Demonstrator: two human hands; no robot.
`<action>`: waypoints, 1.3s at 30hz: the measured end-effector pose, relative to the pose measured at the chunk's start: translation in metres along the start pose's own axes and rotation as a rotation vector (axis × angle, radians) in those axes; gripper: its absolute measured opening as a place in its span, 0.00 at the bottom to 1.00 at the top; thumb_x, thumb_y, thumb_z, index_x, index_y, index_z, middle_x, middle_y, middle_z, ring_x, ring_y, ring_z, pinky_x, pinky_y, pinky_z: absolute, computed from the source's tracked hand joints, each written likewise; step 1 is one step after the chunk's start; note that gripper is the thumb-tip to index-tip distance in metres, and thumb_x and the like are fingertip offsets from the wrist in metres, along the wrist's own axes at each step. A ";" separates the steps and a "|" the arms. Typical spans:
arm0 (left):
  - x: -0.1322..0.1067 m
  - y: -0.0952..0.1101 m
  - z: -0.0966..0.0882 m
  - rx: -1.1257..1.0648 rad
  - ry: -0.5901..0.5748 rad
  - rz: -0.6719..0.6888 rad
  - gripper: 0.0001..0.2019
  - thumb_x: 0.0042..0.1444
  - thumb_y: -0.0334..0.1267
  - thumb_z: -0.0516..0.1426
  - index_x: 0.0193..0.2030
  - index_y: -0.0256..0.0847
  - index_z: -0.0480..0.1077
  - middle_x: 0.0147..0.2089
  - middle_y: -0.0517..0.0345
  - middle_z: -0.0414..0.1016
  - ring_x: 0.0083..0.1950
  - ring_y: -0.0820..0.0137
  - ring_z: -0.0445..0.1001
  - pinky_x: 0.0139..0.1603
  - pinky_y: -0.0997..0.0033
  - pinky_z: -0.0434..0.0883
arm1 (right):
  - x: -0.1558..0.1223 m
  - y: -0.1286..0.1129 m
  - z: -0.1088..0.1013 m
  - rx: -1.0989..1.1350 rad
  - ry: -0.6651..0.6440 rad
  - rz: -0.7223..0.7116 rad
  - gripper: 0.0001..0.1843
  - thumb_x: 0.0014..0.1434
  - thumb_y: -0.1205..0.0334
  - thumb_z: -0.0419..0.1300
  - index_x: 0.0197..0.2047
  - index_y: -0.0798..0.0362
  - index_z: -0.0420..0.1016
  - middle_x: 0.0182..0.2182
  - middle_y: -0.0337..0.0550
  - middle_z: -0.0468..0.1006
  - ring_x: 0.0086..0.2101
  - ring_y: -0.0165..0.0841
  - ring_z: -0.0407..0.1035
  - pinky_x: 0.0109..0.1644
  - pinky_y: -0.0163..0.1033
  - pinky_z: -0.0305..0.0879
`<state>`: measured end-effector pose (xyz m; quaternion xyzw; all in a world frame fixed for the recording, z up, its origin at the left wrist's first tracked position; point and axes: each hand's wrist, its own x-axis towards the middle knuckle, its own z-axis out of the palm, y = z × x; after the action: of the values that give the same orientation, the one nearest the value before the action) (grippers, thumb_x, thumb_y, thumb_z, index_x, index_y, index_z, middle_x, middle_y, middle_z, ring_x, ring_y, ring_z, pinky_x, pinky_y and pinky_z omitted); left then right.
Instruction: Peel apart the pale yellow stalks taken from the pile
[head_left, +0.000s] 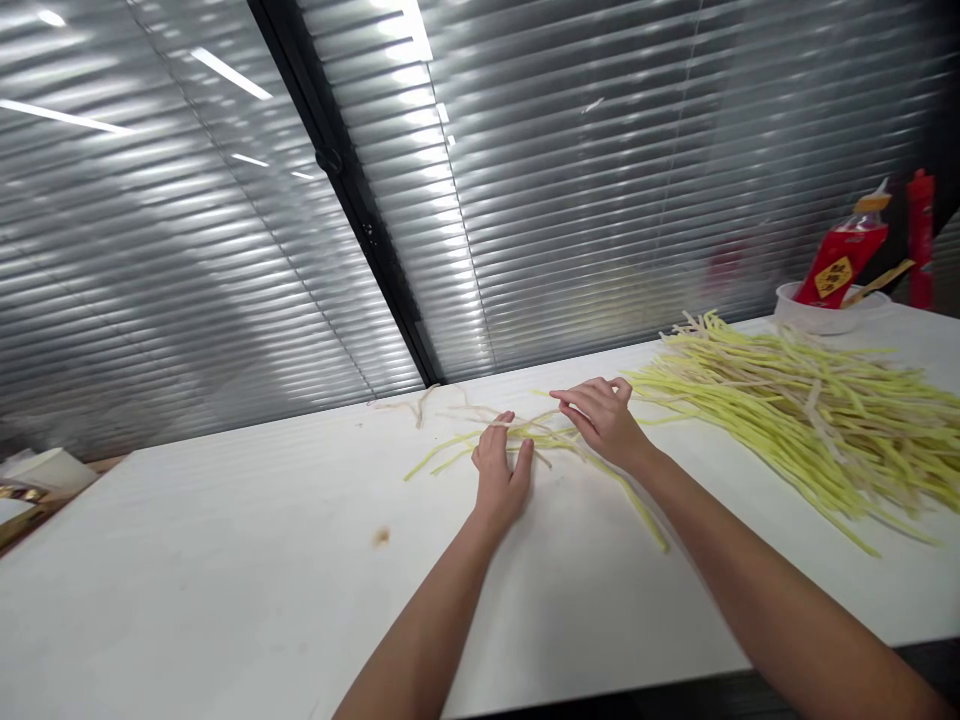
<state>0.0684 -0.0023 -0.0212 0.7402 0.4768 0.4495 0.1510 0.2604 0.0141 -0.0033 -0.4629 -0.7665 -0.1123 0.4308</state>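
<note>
Steadying loose strands (546, 438), seemingly, left of the yellow pile (810, 420), my left hand (500, 468) spreads its thumb; my right hand (602, 418) pinches something unclear.

The strips (787, 425) mix bright yellow-green with pale beige. The table (225, 590) is white, marked by a brown spot (381, 537). Silvery-grey stripes run across the blinds (585, 200); the bottle (856, 250) is red with a yellow diamond.
</note>
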 end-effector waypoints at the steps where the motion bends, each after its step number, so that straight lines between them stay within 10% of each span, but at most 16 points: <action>1: 0.001 0.000 0.000 -0.103 0.016 -0.021 0.16 0.58 0.41 0.51 0.53 0.42 0.63 0.57 0.46 0.65 0.59 0.61 0.61 0.57 0.55 0.58 | 0.000 -0.002 -0.001 -0.020 -0.010 -0.035 0.12 0.64 0.62 0.49 0.48 0.48 0.69 0.39 0.41 0.78 0.39 0.33 0.68 0.49 0.46 0.43; 8: 0.005 0.008 0.004 -0.771 0.110 -0.275 0.12 0.54 0.45 0.56 0.35 0.38 0.72 0.44 0.50 0.73 0.40 0.70 0.72 0.41 0.69 0.69 | -0.001 -0.014 0.004 -0.084 -0.050 -0.195 0.14 0.64 0.66 0.48 0.51 0.50 0.66 0.39 0.43 0.78 0.38 0.31 0.69 0.50 0.45 0.43; 17: 0.013 0.022 -0.023 -1.209 0.385 -0.554 0.10 0.48 0.41 0.61 0.35 0.38 0.70 0.33 0.57 0.74 0.35 0.74 0.75 0.42 0.69 0.72 | -0.004 -0.020 0.003 -0.243 0.107 0.015 0.15 0.63 0.63 0.50 0.52 0.49 0.68 0.37 0.45 0.78 0.42 0.39 0.66 0.52 0.50 0.37; 39: 0.021 0.013 -0.037 -1.257 0.509 -0.592 0.10 0.49 0.40 0.61 0.37 0.39 0.68 0.36 0.59 0.75 0.42 0.72 0.76 0.48 0.69 0.70 | -0.006 -0.025 0.004 -0.149 -0.075 -0.157 0.10 0.63 0.62 0.50 0.43 0.50 0.72 0.25 0.41 0.77 0.31 0.33 0.67 0.50 0.48 0.44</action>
<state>0.0492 0.0010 0.0187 0.2272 0.3293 0.7358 0.5464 0.2390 -0.0009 -0.0047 -0.4361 -0.8054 -0.1850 0.3563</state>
